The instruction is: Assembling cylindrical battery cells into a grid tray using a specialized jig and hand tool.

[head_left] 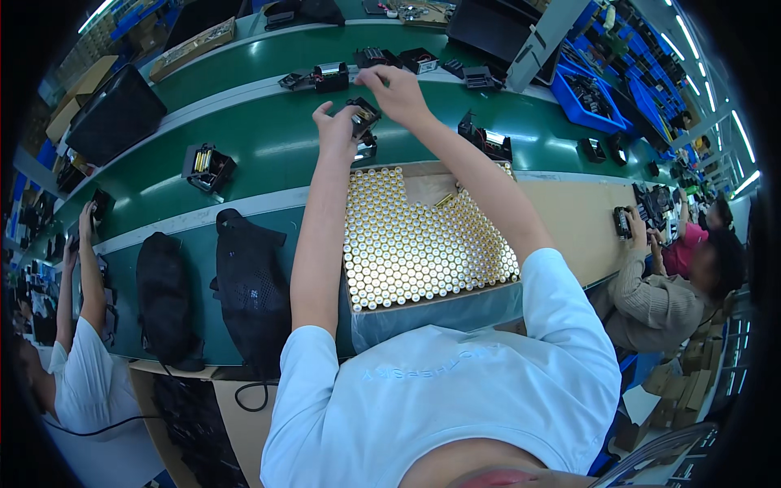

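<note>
A: "Your step looks like handwork on one small black plastic casing (365, 114), held over the long green table (268, 154), beyond the open brown cardboard carton (382, 327). Your left hand (335, 130) grasps it."

B: "Your right hand (394, 91) hangs close by, fingers bent; whether they pinch anything, I cannot tell you. Your next move seems to call for a steady left hold and careful right fingertips."

A: "Beside your left forearm you have two limp black fabric bags (252, 281)."

B: "And your one carton holds upright gold-and-silver cylindrical batteries (415, 256), too many to count surely; at least one lies sideways in the gap."
</note>
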Action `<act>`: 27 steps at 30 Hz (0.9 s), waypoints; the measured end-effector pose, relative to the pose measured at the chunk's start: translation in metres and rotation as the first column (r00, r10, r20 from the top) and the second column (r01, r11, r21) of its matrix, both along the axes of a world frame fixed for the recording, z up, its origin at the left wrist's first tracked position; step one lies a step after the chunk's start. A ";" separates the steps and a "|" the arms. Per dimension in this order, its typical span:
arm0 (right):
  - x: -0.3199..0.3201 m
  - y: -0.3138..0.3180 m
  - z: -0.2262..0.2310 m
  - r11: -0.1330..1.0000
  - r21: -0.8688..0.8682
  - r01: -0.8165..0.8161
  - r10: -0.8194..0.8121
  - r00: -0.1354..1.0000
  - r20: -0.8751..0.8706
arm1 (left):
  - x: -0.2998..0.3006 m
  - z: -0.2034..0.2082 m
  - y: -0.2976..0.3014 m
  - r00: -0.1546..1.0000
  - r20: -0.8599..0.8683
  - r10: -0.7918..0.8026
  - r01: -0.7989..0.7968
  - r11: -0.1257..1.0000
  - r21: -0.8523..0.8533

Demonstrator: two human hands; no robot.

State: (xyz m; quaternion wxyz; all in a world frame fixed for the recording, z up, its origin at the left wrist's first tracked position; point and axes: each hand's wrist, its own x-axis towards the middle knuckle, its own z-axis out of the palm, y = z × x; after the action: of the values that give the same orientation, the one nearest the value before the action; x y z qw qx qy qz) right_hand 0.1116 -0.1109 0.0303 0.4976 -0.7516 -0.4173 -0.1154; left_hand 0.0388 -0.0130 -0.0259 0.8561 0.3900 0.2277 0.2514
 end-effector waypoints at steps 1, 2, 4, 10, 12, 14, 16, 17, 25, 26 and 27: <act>0.003 0.005 0.003 1.000 0.004 0.005 -0.005 1.000 0.005 | 0.000 0.002 -0.002 1.000 0.005 -0.005 0.005 1.000 0.004; 0.006 0.011 0.005 1.000 -0.031 0.002 -0.002 1.000 0.008 | 0.000 0.004 -0.005 0.999 0.004 -0.044 0.043 0.997 0.059; 0.011 0.021 0.008 0.995 -0.104 -0.006 0.007 1.000 0.012 | -0.001 0.003 -0.011 0.993 -0.005 -0.116 0.115 0.979 0.168; 0.025 0.023 -0.008 0.956 -0.292 -0.005 0.008 1.000 0.011 | 0.002 0.002 -0.010 0.981 0.024 -0.191 0.183 0.965 0.188; 0.025 0.018 -0.009 0.966 -0.259 0.001 0.004 1.000 0.017 | 0.000 0.003 -0.010 0.984 0.019 -0.175 0.168 0.968 0.188; 0.027 0.009 -0.009 0.982 -0.189 0.019 -0.015 1.000 0.025 | 0.000 0.004 -0.010 0.988 0.005 -0.152 0.148 0.970 0.191; 0.026 0.003 -0.012 0.986 -0.160 0.033 -0.030 0.999 0.022 | -0.001 0.003 -0.011 0.989 -0.008 -0.146 0.145 0.972 0.184; 0.025 0.002 -0.014 0.965 -0.262 -0.018 -0.016 0.992 -0.127 | -0.004 0.002 -0.008 0.989 -0.039 -0.143 0.148 0.960 0.238; 0.016 -0.003 -0.040 0.993 0.060 -0.105 0.110 0.579 -0.808 | -0.006 0.006 0.004 0.989 -0.146 -0.024 0.110 0.785 0.610; 0.014 -0.003 -0.041 0.993 0.062 -0.098 0.107 0.575 -0.811 | -0.007 0.007 0.005 0.988 -0.152 -0.031 0.118 0.783 0.610; 0.011 -0.003 -0.041 0.994 0.004 -0.105 0.070 0.634 -0.770 | -0.008 0.008 0.005 0.986 -0.165 -0.037 0.129 0.797 0.590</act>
State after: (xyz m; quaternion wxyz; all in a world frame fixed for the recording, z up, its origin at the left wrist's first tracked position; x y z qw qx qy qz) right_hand 0.1230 -0.1144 -0.0103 0.6172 -0.7181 -0.2043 0.2481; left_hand 0.0307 -0.0080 -0.0180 0.6805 0.6670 0.1808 0.2436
